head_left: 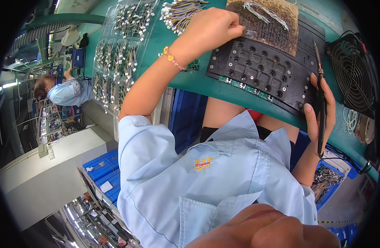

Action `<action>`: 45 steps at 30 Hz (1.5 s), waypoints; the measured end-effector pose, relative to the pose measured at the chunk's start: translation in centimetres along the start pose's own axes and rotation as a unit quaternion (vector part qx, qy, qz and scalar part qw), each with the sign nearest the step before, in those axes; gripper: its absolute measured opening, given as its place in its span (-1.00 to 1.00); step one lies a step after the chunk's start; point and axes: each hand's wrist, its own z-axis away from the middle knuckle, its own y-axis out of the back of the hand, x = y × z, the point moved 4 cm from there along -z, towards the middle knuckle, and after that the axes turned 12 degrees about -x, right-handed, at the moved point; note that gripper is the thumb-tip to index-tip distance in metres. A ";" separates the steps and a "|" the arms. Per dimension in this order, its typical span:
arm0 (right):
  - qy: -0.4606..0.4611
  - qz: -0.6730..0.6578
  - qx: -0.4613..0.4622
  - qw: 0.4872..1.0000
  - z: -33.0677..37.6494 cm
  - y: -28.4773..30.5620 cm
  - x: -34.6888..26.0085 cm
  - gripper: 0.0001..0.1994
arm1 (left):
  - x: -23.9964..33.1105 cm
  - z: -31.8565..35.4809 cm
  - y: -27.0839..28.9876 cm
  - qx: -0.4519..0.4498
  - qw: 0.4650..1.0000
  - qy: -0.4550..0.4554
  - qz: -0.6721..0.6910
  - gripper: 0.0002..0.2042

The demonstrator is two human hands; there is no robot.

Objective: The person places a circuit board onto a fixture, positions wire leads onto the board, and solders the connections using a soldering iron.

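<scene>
One soldering iron (322, 99) is gripped by the right hand (328, 113); the left hand's fingers (236, 31) are pinched together, contents indiscernible. Circuit boards (248, 89) are lined along the black fixture (295, 93). Soldering is presumed underway; wire-to-board alignment appears required.

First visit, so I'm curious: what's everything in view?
bench: one, green, upper
holed fixture: one, black, on bench
circuit boards: several, green, fixture's near edge
stained pad: one, brown, over fixture
twisted wires: several, white, on pad
wire bundle: one, multicoloured, left of pad
wire trays: count unclear, clear, left
fan: one, black, right
cable bin: one, blue, lower right
crates: several, blue, lower left
co-worker: one, blue clothes, far left
soldering iron: one, black, in right grip
shirt: one, pale blue, lower centre
left grip: one, bare, beside pad
right grip: one, bare, around iron
</scene>
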 end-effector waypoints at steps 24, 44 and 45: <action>0.010 -0.220 0.014 0.975 -1.7 -5.6 -7.5 -0.44 | 11.3 11.7 -5.7 0.056 0.704 -0.004 0.708 -0.87; -0.011 -0.237 0.004 0.971 -1.1 -7.8 -7.6 -0.40 | 11.0 12.8 -7.3 0.062 0.784 -0.037 0.616 -0.90; -0.011 -0.238 0.010 0.971 -1.2 -7.7 -7.9 -0.39 | 11.4 12.6 -7.4 0.067 0.750 -0.042 0.657 -0.91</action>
